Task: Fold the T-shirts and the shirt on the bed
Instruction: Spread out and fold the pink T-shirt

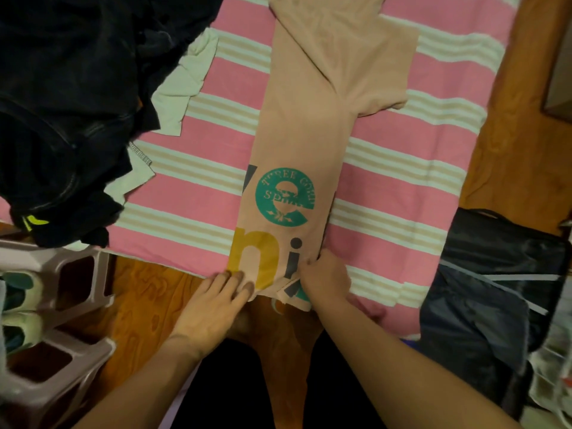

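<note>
The T-shirt [297,144] runs lengthwise away from both hands: left hand [213,297] presses flat on its near end, right hand [325,278] pinches the same end.

One peach T-shirt [306,125] on one striped sheet [198,187]. Two hands: left [216,300], right [325,278]. One pale garment [182,88], one pile of dark clothes [71,103] (pieces uncountable), one dark bag [489,289], one rack [52,320].
</note>
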Demonstrator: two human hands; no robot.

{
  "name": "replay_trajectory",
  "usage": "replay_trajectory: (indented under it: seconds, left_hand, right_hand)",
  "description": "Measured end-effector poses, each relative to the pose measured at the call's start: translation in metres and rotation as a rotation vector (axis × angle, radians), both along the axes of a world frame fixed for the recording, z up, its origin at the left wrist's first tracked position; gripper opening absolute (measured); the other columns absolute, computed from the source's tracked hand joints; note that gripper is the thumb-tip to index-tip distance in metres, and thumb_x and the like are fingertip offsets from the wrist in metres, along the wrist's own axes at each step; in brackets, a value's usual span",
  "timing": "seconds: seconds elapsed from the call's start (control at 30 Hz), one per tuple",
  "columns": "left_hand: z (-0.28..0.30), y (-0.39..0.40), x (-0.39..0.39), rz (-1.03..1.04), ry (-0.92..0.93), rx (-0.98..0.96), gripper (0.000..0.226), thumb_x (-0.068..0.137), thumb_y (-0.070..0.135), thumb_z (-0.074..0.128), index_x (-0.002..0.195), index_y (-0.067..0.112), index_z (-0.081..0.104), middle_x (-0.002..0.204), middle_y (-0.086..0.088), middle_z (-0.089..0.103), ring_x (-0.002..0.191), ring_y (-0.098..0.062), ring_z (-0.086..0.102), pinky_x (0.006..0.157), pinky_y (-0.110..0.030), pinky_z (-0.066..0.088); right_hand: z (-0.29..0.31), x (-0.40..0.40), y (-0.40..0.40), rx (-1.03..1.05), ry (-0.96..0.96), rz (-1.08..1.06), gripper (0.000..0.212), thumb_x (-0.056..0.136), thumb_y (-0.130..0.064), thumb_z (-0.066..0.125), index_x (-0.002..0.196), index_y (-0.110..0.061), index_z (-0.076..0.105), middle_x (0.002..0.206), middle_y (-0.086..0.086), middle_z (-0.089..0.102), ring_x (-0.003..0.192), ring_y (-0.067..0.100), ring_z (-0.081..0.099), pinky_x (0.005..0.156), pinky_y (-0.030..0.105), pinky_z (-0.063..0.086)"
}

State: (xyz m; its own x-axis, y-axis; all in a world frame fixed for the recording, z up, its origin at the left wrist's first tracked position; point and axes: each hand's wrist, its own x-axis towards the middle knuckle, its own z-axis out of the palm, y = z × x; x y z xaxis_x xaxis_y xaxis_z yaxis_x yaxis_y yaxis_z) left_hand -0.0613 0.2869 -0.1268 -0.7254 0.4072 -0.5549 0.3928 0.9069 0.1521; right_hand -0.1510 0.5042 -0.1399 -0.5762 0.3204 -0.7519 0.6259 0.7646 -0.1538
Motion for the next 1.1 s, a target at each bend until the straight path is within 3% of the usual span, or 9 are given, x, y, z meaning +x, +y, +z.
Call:
replay_trajectory:
  seconds: [0.2,0.33,0.47,0.63,0.7,0.77,0.87,0.97,1.1]
  left_hand:
    - [-0.006,-0.001,-0.025,-0.099,-0.115,-0.03,0.061,0.067,0.013,0.08,0.124,0.015,0.059,0.119,-0.015,0.062,0.101,-0.039,0.059,0.09,-0.053,0.051]
    - [-0.004,-0.004,-0.039,-0.158,-0.217,-0.053,0.062,0.072,0.016,0.075,0.13,0.019,0.054,0.128,-0.013,0.059,0.108,-0.037,0.056,0.093,-0.051,0.049]
    - [0.008,0.008,-0.059,-0.16,-0.413,-0.114,0.065,0.09,0.026,0.06,0.15,0.022,0.033,0.148,-0.009,0.039,0.132,-0.033,0.043,0.112,-0.046,0.034]
    - [0.013,0.034,-0.132,0.251,-0.733,0.207,0.021,0.098,0.028,0.051,0.114,0.029,0.064,0.12,0.005,0.064,0.107,-0.018,0.062,0.097,-0.035,0.052]
    - [0.012,0.051,-0.181,0.458,-0.535,0.397,0.017,0.1,0.025,0.051,0.106,0.03,0.065,0.11,0.007,0.065,0.099,-0.015,0.062,0.092,-0.036,0.053]
    - [0.003,0.067,-0.237,0.589,-0.178,0.483,0.023,0.1,0.019,0.05,0.113,0.02,0.068,0.109,0.002,0.065,0.101,-0.02,0.06,0.093,-0.036,0.051]
    - [-0.026,0.077,-0.317,0.515,0.332,0.421,0.03,0.088,0.017,0.055,0.114,0.009,0.068,0.109,-0.013,0.061,0.102,-0.034,0.055,0.088,-0.046,0.05]
    - [-0.057,0.075,-0.377,0.459,0.467,0.345,0.04,0.086,0.018,0.058,0.125,0.006,0.057,0.124,-0.014,0.051,0.116,-0.035,0.049,0.1,-0.046,0.043]
    - [-0.078,0.066,-0.419,0.364,0.474,0.324,0.065,0.099,0.028,0.048,0.157,0.006,0.028,0.16,-0.017,0.031,0.149,-0.032,0.026,0.124,-0.046,0.021]
  right_hand:
    - [-0.002,0.021,-0.001,0.021,-0.08,-0.101,0.013,0.089,-0.031,0.053,0.1,-0.027,0.058,0.102,0.0,0.064,0.095,0.024,0.061,0.09,0.045,0.052]
    - [-0.003,0.038,0.001,0.032,-0.075,-0.096,0.018,0.087,-0.041,0.05,0.105,-0.041,0.054,0.098,-0.008,0.066,0.094,0.022,0.062,0.09,0.048,0.051]
    - [0.014,0.039,0.017,0.101,-0.164,-0.027,0.03,0.085,-0.036,0.064,0.11,-0.024,0.054,0.105,0.001,0.062,0.094,0.025,0.063,0.082,0.044,0.056]
    - [0.039,-0.08,0.059,-0.088,0.083,-0.197,0.026,0.088,-0.015,0.061,0.113,-0.011,0.055,0.109,0.002,0.059,0.092,0.02,0.057,0.068,0.03,0.043]
    - [0.041,-0.156,0.078,-0.084,0.271,-0.255,0.026,0.095,-0.017,0.057,0.12,-0.011,0.056,0.11,0.002,0.059,0.095,0.02,0.056,0.073,0.029,0.04]
    - [0.035,-0.231,0.097,-0.084,0.4,-0.328,0.031,0.098,-0.02,0.052,0.127,-0.009,0.055,0.115,0.005,0.06,0.099,0.023,0.055,0.079,0.033,0.043]
    - [0.013,-0.321,0.11,-0.07,0.483,-0.447,0.036,0.092,-0.029,0.056,0.116,-0.002,0.065,0.106,0.013,0.066,0.1,0.035,0.061,0.078,0.036,0.046]
    - [-0.01,-0.375,0.106,-0.074,0.483,-0.57,0.056,0.076,-0.048,0.066,0.104,0.0,0.069,0.094,0.012,0.07,0.09,0.034,0.067,0.076,0.04,0.053]
    - [-0.021,-0.39,0.102,-0.262,0.398,-0.622,0.078,0.073,-0.055,0.079,0.125,0.001,0.06,0.116,0.011,0.068,0.101,0.034,0.066,0.086,0.044,0.057]
